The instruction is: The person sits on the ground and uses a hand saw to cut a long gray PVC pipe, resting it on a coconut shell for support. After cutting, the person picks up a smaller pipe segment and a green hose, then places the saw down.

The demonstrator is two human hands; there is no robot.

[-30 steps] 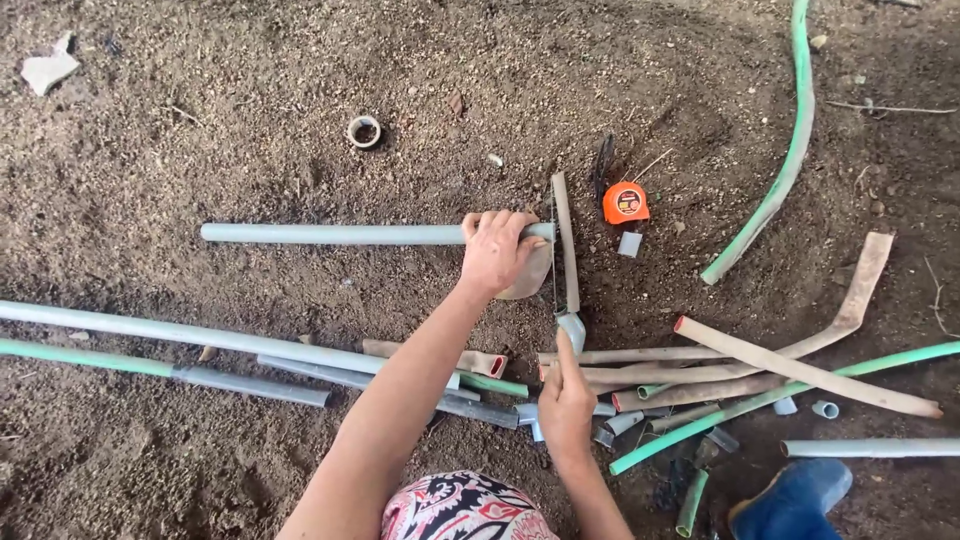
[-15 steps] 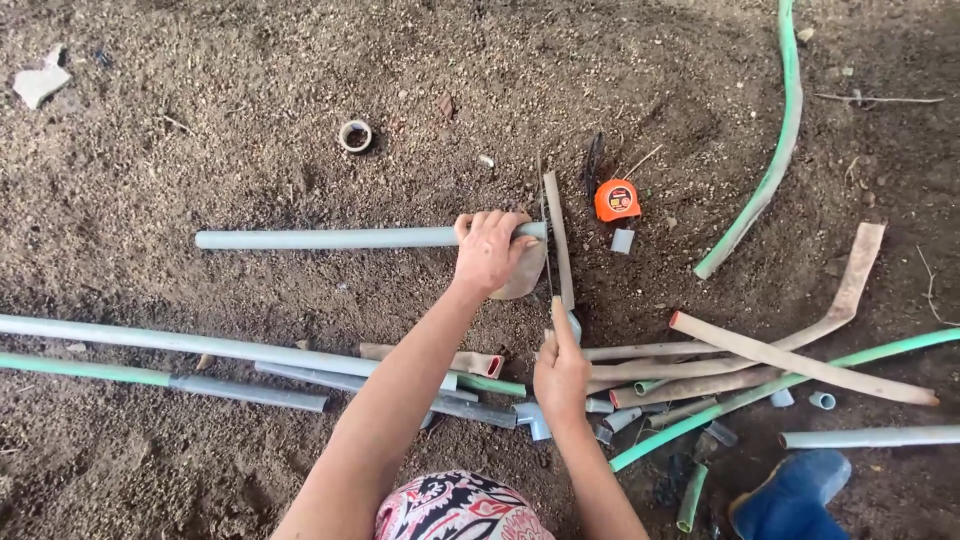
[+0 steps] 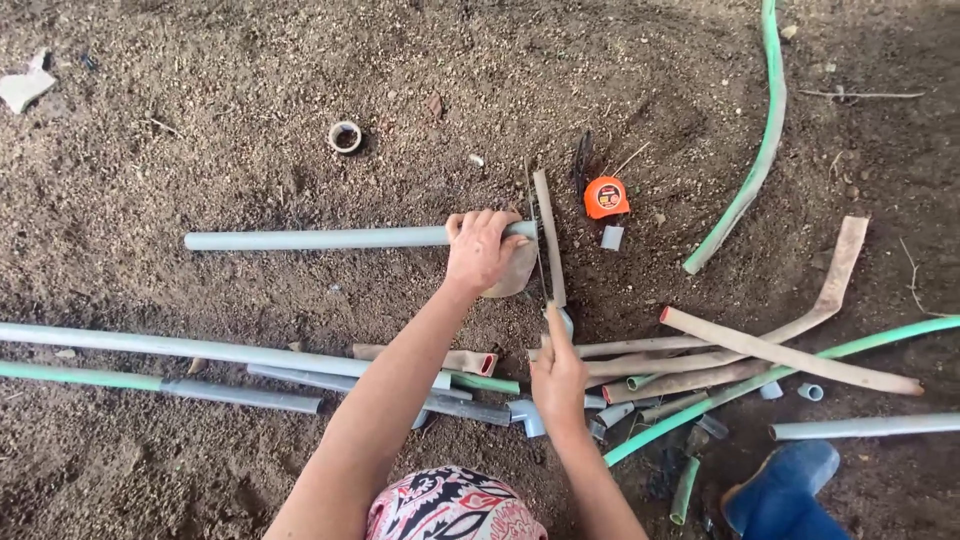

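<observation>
head view, dirt ground. left hand (image 3: 482,250) clamped around grey pipe (image 3: 330,238) near its right end, pinning it flat on the soil. right hand (image 3: 557,375) closed on the handle of a hacksaw (image 3: 547,235), blade crossing the pipe just beside the left fingers. step judged: sawing the pipe end. next stroke calls for a steady pipe and square blade. orange tape measure (image 3: 606,197) nearby; pipe offcuts (image 3: 700,375) heaped right.

An orange tape measure (image 3: 606,197), a small ring fitting (image 3: 345,136), a curved green hose (image 3: 752,160) and a blue boot (image 3: 785,488) lie on the soil.
</observation>
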